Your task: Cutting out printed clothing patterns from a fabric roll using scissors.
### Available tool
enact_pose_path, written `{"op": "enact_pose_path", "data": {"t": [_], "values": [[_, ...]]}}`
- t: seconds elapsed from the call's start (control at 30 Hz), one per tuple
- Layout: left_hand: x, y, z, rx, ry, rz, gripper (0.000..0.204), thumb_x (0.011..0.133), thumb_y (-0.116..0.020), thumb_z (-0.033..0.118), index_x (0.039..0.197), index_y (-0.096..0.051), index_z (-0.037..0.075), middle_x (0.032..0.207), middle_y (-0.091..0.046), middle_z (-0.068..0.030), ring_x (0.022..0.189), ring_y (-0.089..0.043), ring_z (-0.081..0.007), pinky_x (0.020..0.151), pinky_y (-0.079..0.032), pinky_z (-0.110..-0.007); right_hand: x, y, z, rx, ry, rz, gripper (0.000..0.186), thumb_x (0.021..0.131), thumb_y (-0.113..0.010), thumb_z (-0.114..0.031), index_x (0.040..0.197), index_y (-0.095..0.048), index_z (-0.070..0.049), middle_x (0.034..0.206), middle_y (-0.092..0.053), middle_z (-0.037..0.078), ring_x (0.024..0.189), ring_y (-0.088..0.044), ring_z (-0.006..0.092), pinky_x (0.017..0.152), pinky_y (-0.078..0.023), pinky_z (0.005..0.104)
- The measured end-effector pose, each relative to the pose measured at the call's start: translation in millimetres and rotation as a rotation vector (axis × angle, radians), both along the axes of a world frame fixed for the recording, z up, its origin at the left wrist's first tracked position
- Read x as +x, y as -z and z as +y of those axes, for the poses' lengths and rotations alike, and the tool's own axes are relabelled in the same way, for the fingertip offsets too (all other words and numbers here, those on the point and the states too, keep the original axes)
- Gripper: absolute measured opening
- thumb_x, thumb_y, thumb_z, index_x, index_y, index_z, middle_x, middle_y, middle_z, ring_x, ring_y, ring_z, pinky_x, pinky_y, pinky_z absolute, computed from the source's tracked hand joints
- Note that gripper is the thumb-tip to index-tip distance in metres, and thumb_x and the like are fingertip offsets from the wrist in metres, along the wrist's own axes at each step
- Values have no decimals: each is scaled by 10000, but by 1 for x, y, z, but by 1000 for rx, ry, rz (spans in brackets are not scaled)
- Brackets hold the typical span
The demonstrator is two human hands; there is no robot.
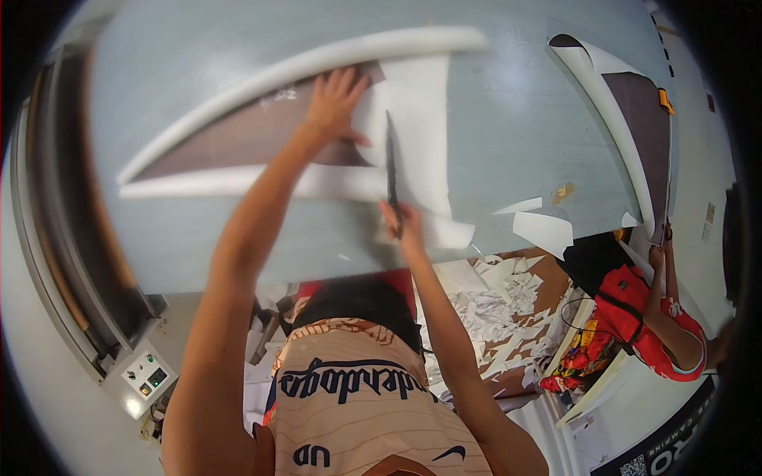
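My left hand (336, 107) lies flat with its fingers spread on a dark brown, triangular sheet (246, 131) that has pale marks near its upper edge. Beneath and around that dark sheet is a white sheet (417, 127), its long edges curled up into rolls along both sides. In my right hand (405, 226) is a long, dark, pointed cutting tool (390, 163), its tip aimed away from me over the white sheet. Whether it is a knife or closed scissors I cannot tell. The near end of the white sheet is blurred by motion.
The grey-blue table (508, 135) spans the view. White offcuts (544, 230) lie near its front edge. At right, a co-worker in red (627, 305) reaches toward another curled white sheet (611, 127) with a dark piece. White scraps (500, 301) are heaped below the table.
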State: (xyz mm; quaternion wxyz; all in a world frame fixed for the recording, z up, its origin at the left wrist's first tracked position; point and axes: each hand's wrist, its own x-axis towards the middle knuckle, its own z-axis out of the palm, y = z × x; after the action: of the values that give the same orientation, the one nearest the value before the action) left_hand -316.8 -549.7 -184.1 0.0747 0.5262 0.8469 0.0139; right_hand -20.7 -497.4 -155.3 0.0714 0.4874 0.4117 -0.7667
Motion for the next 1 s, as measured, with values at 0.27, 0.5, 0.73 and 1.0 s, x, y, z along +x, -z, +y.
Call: {"op": "enact_pose_path", "data": {"t": [0.27, 0.5, 0.73, 1.0], "values": [[-1, 0, -9, 8, -14, -43, 1410, 452, -844, 785, 1586, -364, 97, 1617, -318, -225, 1503, -287, -440, 1173, -271, -668, -13, 0, 0, -46, 45, 27, 446, 855, -867, -361, 690, -526, -125, 570, -475, -38, 411, -444, 77, 392, -312, 249], [5, -4, -19, -37, -11, -84, 1501, 399, -864, 780, 1632, -295, 142, 1635, -285, -229, 1511, -268, -445, 1180, -243, -686, 1, 6, 5, -63, 17, 66, 447, 880, -840, -394, 690, -537, -126, 552, -504, -23, 422, -455, 71, 416, -333, 254], [6, -7, -29, -39, -18, -117, 1549, 370, -887, 755, 1658, -236, 192, 1642, -265, -233, 1510, -260, -458, 1193, -216, -692, -3, 2, 12, -51, -35, 94, 401, 894, -833, -363, 725, -590, -93, 556, -499, -29, 424, -458, 73, 419, -324, 250], [2, -17, -36, -71, -15, -126, 1546, 381, -878, 761, 1663, -226, 195, 1646, -256, -232, 1500, -272, -466, 1193, -213, -691, -11, 3, -13, 35, -135, 28, 312, 951, -762, -352, 861, -668, -68, 621, -538, -37, 494, -488, 75, 479, -359, 264]]}}
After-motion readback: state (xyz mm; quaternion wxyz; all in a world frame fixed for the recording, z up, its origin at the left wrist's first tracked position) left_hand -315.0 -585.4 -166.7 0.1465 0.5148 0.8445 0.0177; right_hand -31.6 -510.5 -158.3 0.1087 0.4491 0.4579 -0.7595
